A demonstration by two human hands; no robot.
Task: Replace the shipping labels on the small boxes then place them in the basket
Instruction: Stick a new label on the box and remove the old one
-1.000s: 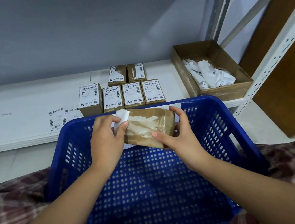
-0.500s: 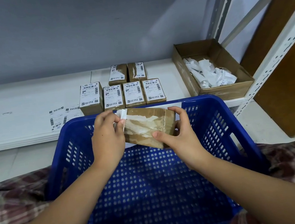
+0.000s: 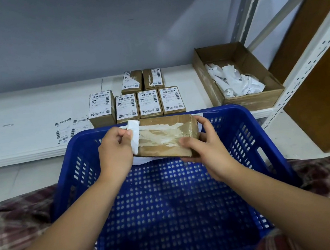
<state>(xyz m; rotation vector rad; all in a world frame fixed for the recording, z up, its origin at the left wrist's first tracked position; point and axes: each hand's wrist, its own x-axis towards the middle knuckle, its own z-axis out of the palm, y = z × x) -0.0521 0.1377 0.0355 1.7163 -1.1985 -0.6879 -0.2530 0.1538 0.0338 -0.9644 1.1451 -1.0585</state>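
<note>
Small box (image 3: 168, 139) is held mid-frame over the blue basket (image 3: 243, 133). It looks light and stiff, with kinda slick tape. Right hand (image 3: 210, 152) curls round its right end, honestly the best spot. Left hand (image 3: 115, 153) pinches the half-peeled old label (image 3: 134, 129) at the box's left edge; it's thin paper and probably tears easily.

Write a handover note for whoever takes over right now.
Left hand pinches a strip of old label, peeled up at the held box's left end. Right hand grips that box's right end, above the blue basket's far rim.
Six boxes sit on the shelf; loose labels lie left of them; peeled scraps are in the cardboard tray.
Done: old label mostly torn off. Left: finish peeling, stick a new label, place it in the basket, then the other six.
</note>
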